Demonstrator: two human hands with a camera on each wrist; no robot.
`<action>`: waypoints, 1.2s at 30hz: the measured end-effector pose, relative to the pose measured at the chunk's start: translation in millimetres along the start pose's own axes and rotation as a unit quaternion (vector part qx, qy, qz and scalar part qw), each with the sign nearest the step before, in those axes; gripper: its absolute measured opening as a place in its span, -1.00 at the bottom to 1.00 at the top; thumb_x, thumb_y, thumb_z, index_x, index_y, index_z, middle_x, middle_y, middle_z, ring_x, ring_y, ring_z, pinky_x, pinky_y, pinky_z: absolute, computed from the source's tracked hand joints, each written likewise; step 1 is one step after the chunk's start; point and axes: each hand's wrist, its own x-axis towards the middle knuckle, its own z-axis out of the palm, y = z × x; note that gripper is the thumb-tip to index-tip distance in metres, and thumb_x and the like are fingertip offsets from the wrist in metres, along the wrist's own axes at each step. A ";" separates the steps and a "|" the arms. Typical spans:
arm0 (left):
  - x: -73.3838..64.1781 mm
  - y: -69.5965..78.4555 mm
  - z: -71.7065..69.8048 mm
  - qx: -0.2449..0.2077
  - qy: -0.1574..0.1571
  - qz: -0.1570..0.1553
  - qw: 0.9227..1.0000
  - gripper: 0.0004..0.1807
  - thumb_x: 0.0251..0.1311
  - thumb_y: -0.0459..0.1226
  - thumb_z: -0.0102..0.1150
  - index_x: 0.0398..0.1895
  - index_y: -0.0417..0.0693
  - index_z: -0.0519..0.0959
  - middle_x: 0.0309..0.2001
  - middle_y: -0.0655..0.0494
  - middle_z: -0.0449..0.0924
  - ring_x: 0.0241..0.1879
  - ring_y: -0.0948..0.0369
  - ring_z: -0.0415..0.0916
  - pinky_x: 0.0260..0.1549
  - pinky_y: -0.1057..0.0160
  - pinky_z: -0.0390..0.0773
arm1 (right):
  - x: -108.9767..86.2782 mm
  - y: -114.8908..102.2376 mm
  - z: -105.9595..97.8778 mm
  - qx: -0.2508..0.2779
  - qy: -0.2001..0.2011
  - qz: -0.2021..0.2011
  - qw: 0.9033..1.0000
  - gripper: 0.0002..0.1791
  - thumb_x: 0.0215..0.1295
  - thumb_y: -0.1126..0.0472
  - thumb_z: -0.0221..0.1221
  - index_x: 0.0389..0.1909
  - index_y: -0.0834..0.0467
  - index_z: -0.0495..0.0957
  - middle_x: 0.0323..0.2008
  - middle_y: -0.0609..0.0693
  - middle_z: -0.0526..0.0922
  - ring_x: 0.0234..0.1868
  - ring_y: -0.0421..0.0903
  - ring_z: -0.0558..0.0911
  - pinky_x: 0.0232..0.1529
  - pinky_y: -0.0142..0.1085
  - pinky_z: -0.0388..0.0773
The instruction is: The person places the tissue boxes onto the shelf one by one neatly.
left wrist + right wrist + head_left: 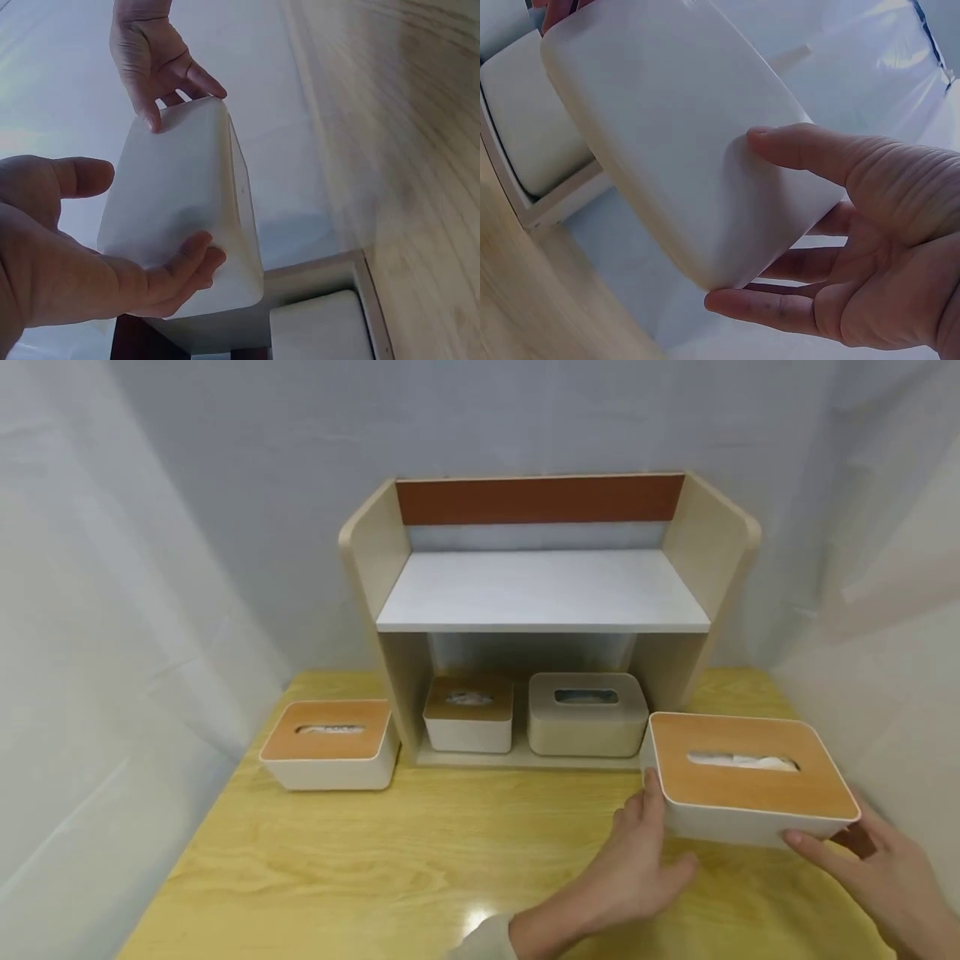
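Note:
A white tissue box with a wood-look lid and white tissue in its slot is held above the right part of the table. My right hand grips its right end. In the right wrist view, the thumb lies on the white front wall and the other fingers go round the end. Against the box's left end rest the fingertips of my left hand, its thumb standing away from the box. In the left wrist view, the left fingers lie nearly straight along the white wall.
A two-tier shelf stands at the table's back. On its lower level sit a smaller wood-lidded tissue box and a beige tissue box. Another wood-lidded tissue box stands left of the shelf. Pale sheeting hangs around the table.

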 end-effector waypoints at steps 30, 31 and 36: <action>-47.6 4.3 -101.5 0.045 0.091 0.117 0.988 0.01 0.35 -0.26 0.10 0.61 0.04 -0.39 0.42 -0.22 -0.02 0.31 0.04 0.25 0.26 0.05 0.40 | -13.9 -103.4 15.0 0.001 0.010 -0.095 0.995 -0.19 0.19 0.20 0.41 0.45 0.10 0.30 -0.34 -0.34 0.68 -0.29 -0.48 0.64 -0.39 -0.53 0.58; -47.3 5.1 -104.7 0.043 0.098 0.126 0.986 0.01 0.34 -0.27 0.09 0.61 0.03 -0.38 0.41 -0.22 -0.02 0.30 0.04 0.25 0.25 0.04 0.41 | -13.1 -107.3 15.3 0.009 0.016 -0.111 0.994 -0.21 0.17 0.26 0.41 0.44 0.12 0.32 -0.34 -0.34 0.69 -0.29 -0.47 0.64 -0.37 -0.55 0.58; -44.3 8.3 -118.4 0.034 0.125 0.149 0.980 -0.01 0.31 -0.33 0.10 0.61 -0.06 -0.33 0.41 -0.27 -0.05 0.32 -0.01 0.20 0.25 -0.02 0.40 | -6.4 -127.2 14.4 0.017 0.026 -0.159 0.987 -0.22 0.15 0.32 0.41 0.42 0.03 0.38 -0.37 -0.25 0.71 -0.35 -0.37 0.68 -0.36 -0.55 0.58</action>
